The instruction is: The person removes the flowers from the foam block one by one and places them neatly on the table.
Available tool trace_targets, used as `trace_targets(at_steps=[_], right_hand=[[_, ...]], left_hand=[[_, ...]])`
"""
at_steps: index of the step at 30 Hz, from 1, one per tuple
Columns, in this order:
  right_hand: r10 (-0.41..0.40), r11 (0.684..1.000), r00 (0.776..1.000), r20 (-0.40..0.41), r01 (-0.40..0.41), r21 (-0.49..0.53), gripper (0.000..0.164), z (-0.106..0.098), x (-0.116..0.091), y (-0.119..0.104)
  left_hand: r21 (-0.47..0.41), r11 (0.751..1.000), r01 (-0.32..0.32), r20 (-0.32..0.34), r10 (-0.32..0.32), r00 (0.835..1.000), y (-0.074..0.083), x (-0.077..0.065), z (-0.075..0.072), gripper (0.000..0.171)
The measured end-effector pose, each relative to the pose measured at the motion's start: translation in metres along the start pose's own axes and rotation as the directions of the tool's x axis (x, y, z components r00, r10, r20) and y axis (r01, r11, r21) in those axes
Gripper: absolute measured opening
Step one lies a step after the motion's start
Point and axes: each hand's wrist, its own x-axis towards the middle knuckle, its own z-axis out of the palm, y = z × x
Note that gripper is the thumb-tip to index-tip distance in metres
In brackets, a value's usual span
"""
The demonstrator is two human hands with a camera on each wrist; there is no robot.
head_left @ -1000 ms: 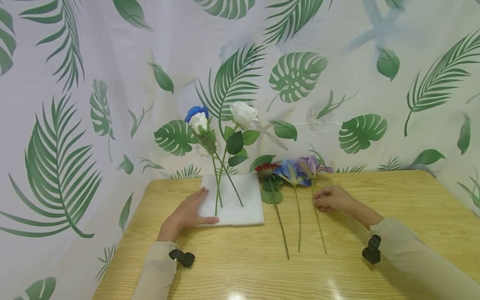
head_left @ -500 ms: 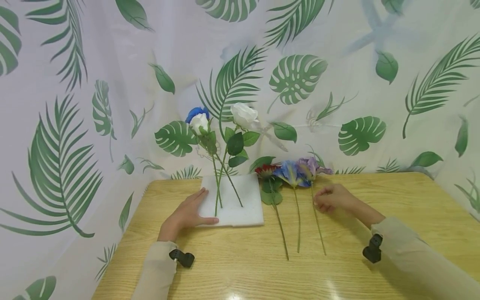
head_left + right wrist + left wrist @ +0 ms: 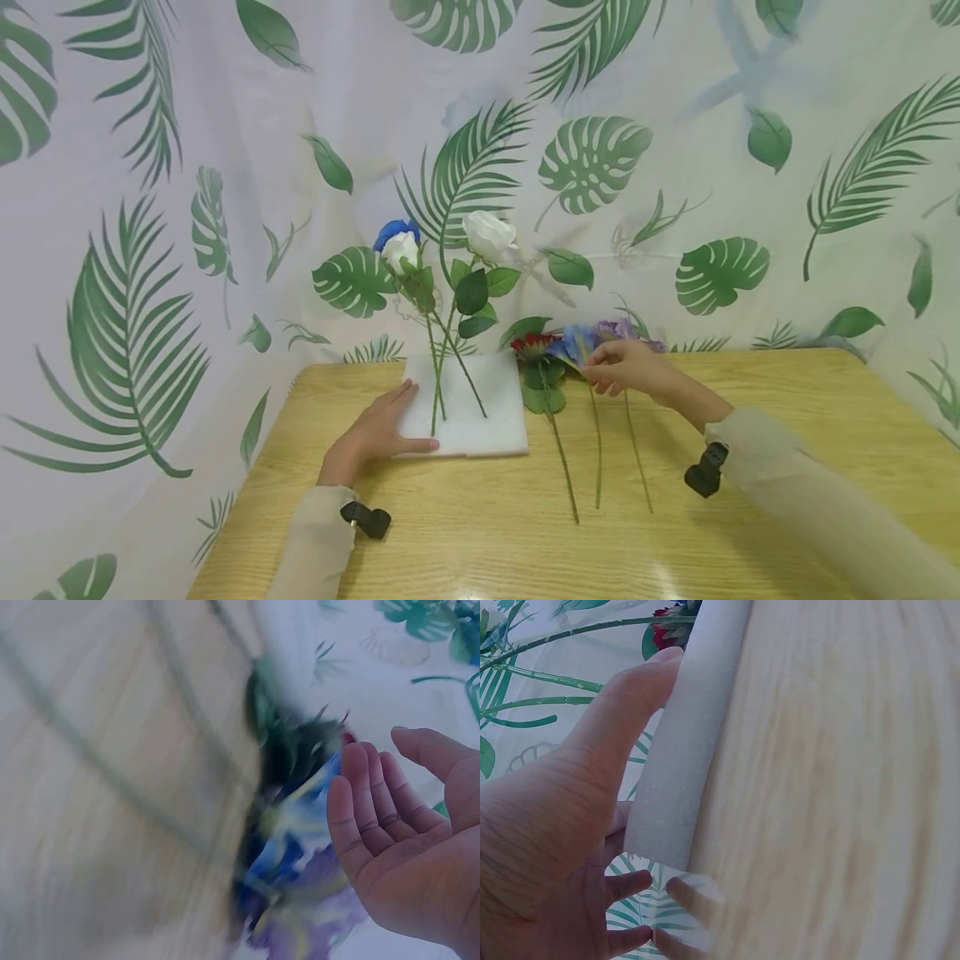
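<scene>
My left hand rests against the left side of a white foam block. In the left wrist view its thumb lies at the block's long edge, with the other fingers spread past the end. Stuck in the foam are a white rose, another white rose and a blue rose behind it. My right hand hovers by the blue iris-like flower, fingers slightly bent, thumb apart, holding nothing. The purple flower lies below that hand in the right wrist view.
A red flower with green leaves lies on the wooden table, just right of the foam. Three stems point toward the front edge. A leaf-printed cloth hangs behind the table.
My right hand has moved left, from the purple flower's stem to the blue flower. The purple flower stays on the table, and my left hand keeps its place on the foam.
</scene>
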Motion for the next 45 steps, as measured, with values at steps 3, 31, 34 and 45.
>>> trace_targets(at_steps=[3, 31, 34, 45], right_hand=[[-0.021, 0.999, 1.000, 0.015, 0.021, 0.030, 0.034, 0.010, 0.008, -0.011], [-0.155, 0.960, 0.983, 0.102, 0.125, 0.249, 0.032, 0.109, 0.059, -0.052], [-0.160, 0.952, 0.982, 0.102, 0.126, 0.278, 0.033, 0.114, 0.062, -0.053], [-0.125, 0.950, 0.985, 0.116, 0.085, 0.300, 0.037, 0.127, 0.066, -0.056]], left_hand=[[0.005, 1.000, 0.003, 0.001, -0.003, 1.000, 0.000, 0.000, 0.000, 0.113], [-0.002, 1.000, 0.020, -0.010, -0.020, 1.000, 0.004, -0.002, -0.001, 0.112], [-0.014, 1.000, 0.021, -0.008, -0.021, 1.000, 0.007, -0.002, -0.003, 0.111], [0.016, 1.000, 0.026, -0.002, -0.026, 1.000, 0.004, -0.001, -0.002, 0.112]])
